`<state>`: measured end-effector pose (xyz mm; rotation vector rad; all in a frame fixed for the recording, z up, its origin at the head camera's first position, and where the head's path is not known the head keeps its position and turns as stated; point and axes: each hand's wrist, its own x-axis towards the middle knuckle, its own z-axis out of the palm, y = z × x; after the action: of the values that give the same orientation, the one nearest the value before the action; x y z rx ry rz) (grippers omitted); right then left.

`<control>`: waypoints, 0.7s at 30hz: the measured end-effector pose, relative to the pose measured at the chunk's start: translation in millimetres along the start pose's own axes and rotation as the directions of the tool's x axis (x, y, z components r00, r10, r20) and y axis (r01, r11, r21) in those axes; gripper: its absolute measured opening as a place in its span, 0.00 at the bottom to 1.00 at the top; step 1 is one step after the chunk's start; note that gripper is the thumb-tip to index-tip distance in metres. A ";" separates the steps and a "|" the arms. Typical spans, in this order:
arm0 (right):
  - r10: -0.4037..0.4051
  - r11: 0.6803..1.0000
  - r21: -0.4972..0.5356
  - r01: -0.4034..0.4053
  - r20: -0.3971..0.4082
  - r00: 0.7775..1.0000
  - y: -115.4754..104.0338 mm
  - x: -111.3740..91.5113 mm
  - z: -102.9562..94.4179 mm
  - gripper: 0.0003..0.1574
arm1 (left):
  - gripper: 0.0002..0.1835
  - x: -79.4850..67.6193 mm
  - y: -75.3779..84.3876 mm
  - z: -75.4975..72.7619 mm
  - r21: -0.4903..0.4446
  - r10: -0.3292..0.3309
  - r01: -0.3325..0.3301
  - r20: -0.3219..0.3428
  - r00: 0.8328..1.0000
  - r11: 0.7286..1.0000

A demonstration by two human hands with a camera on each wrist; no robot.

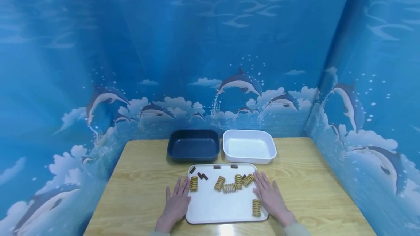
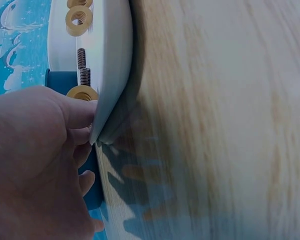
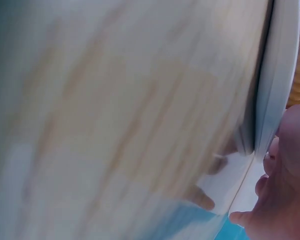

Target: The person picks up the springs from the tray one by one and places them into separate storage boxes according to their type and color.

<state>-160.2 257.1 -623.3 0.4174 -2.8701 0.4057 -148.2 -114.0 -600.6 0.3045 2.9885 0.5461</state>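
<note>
A white tray [image 1: 226, 208] lies on the table between my two hands. My left hand [image 1: 177, 202] rests at its left edge with fingers stretched out, close to a yellow coil spring [image 1: 194, 184]. At the opposite edge is my right hand [image 1: 270, 198], fingers extended forward and spread, near another yellow spring [image 1: 256, 208]. Several more yellow springs, including one at the centre [image 1: 219, 184], lie across the tray. Small dark brown springs [image 2: 81, 58] are scattered mostly toward its far side. In the left wrist view, thumb and fingers of the left hand overlap the tray's rim.
Behind the tray stand a dark blue bin [image 1: 194, 145] on the left and a white bin [image 1: 249, 146] on the right. The wood-grain table [image 1: 311, 188] runs back to a blue curtain [image 1: 210, 46] printed with dolphins, which also flanks both sides.
</note>
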 end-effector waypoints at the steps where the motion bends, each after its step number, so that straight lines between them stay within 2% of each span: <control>1: -0.003 1.000 -0.003 0.003 0.011 1.000 1.1 -0.1 1.0 0.37 | 0.31 0.4 0.3 0.2 0.002 -0.002 0.002 0.003 1.000 1.000; 8: -0.019 1.000 -0.007 0.020 0.078 0.997 4.6 -2.2 1.0 0.42 | 0.32 1.8 -0.1 0.7 -0.005 -0.018 0.018 0.014 1.000 1.000; 17: -0.085 0.996 0.024 0.083 0.058 0.995 13.8 -3.4 1.9 0.43 | 0.32 3.1 -2.4 3.1 -0.007 -0.014 0.014 -0.003 1.000 1.000; 21: -0.084 0.996 0.040 0.080 0.088 0.993 15.9 -2.8 -1.1 0.43 | 0.33 3.2 -2.1 2.6 -0.020 -0.015 0.015 -0.011 1.000 1.000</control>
<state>-162.2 272.7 -626.8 0.5716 -2.9230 0.4360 -151.4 -114.4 -603.9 0.2788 2.9911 0.5773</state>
